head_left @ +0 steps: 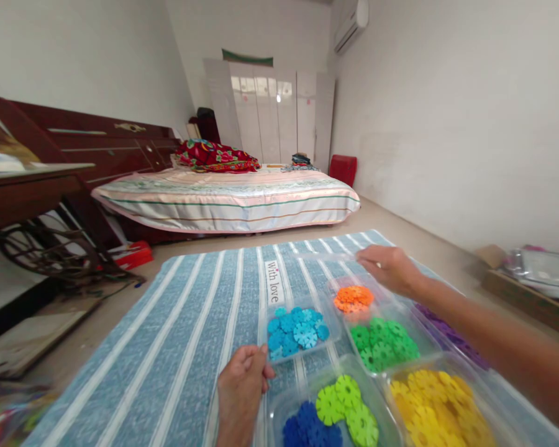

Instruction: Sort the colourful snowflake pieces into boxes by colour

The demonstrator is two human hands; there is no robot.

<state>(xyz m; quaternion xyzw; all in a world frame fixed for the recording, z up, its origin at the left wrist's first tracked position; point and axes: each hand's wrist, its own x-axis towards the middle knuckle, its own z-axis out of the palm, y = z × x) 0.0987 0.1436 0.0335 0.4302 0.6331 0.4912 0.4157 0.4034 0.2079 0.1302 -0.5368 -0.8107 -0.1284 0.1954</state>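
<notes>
My right hand (pixel 389 267) is closed on the edge of a thin clear plastic lid (pixel 323 255), held nearly level above the far end of the cloth. Below it is a clear box with orange snowflake-shaped discs (pixel 354 298). My left hand (pixel 245 388) has its fingers curled against the near left corner of a clear plastic box (pixel 286 358) of light blue discs (pixel 300 329). Nearby boxes hold green discs (pixel 384 343), yellow discs (pixel 440 406), and dark blue discs (pixel 312 425) with lime discs (pixel 347 406). Purple discs (pixel 451 335) are partly hidden by my right forearm.
A blue and white striped cloth (pixel 168 347) lies under the boxes. Beyond it stands a bed (pixel 242 202) with a red flowered blanket (pixel 217 155). At left is a treadle table (pixel 37 186); at right, a cardboard box (pixel 517 288) sits on the floor.
</notes>
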